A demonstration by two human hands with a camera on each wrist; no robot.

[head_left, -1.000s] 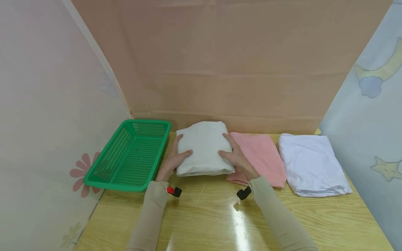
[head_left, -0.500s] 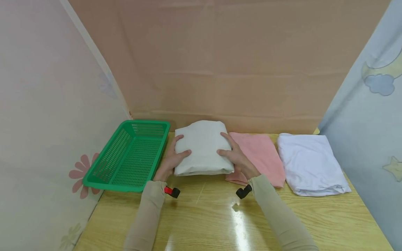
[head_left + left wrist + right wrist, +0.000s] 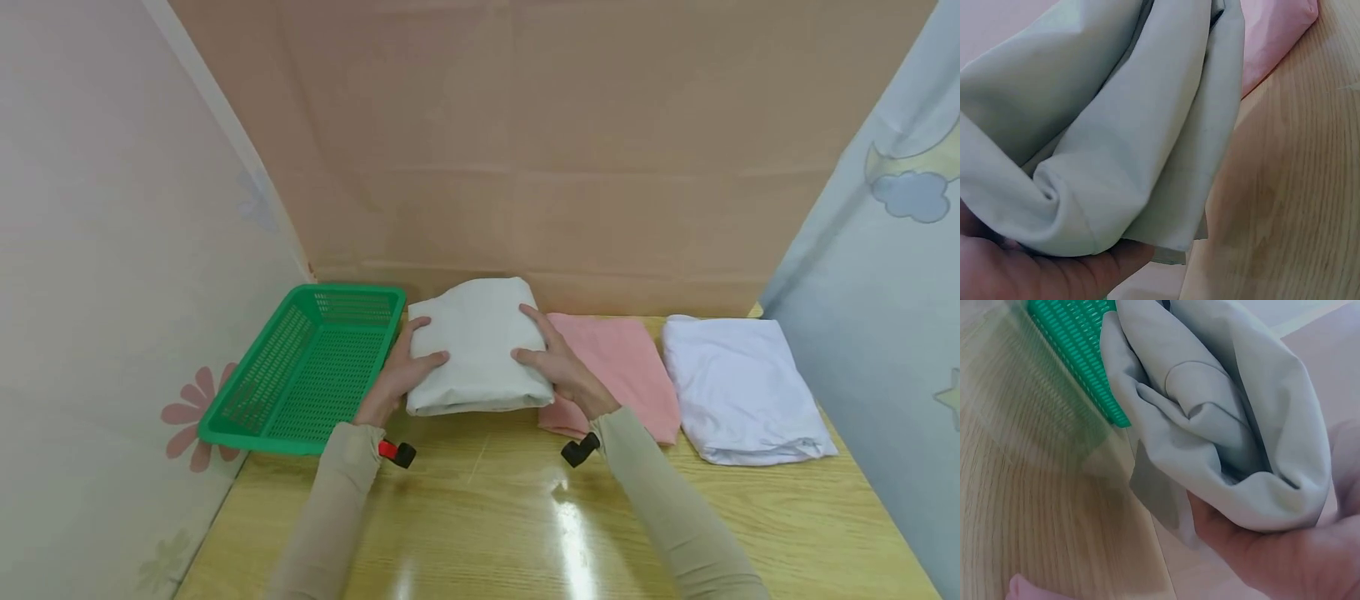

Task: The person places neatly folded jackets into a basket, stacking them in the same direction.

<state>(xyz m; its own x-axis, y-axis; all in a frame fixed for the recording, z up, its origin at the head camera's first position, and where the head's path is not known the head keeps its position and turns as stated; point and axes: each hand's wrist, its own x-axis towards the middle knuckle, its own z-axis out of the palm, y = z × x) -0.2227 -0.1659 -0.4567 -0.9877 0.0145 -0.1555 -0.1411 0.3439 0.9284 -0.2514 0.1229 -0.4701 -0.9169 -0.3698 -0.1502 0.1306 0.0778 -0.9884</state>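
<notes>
A folded off-white cloth (image 3: 480, 342) is held between both hands in the middle of the head view. My left hand (image 3: 396, 371) grips its left side, thumb on top and fingers underneath. On the opposite side my right hand (image 3: 558, 365) holds it the same way. Both wrist views show the cloth's thick rolled folds, with left-hand fingers (image 3: 1104, 269) and right-hand fingers (image 3: 1229, 544) supporting it from below. The bundle appears raised off the wooden table (image 3: 465, 517). Its underside is mostly hidden.
A green plastic basket (image 3: 262, 446) with slotted walls stands left of the hands. To the right lie a folded pink cloth (image 3: 626, 371), partly behind my right hand, and a folded white cloth (image 3: 742, 387). A brown sheet (image 3: 510, 150) hangs along the table's back edge.
Both hands have lifted the off-white cloth slightly and shifted it a little to the left, toward the basket. The basket and the other two cloths stay where they were.
</notes>
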